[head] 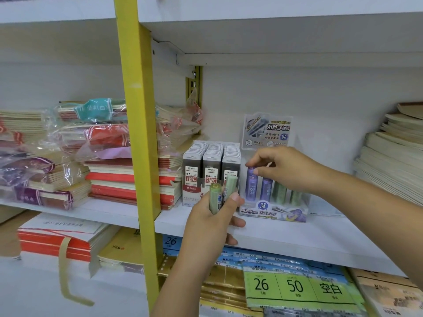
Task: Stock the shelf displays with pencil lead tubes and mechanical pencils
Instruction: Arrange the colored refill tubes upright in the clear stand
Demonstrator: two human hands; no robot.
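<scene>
Left hand [211, 219] grips two green lead tubes [215, 197] upright, in front of the white shelf [297, 236]. Right hand [282, 168] pinches the cap of a purple lead tube [251, 183] standing in the clear display box [274, 212]. Grey lead cases [211, 161] stand just beside the box.

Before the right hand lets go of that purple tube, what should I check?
1. Right hand pinches the purple tube at its top: ok.
2. Purple tube upright among the purple ones in the display box: ok.
3. Tube seated fully: cannot tell.
4. Left hand grips two green tubes: ok.
5. Free slot beside the stocked green tubes: cannot tell.
</scene>
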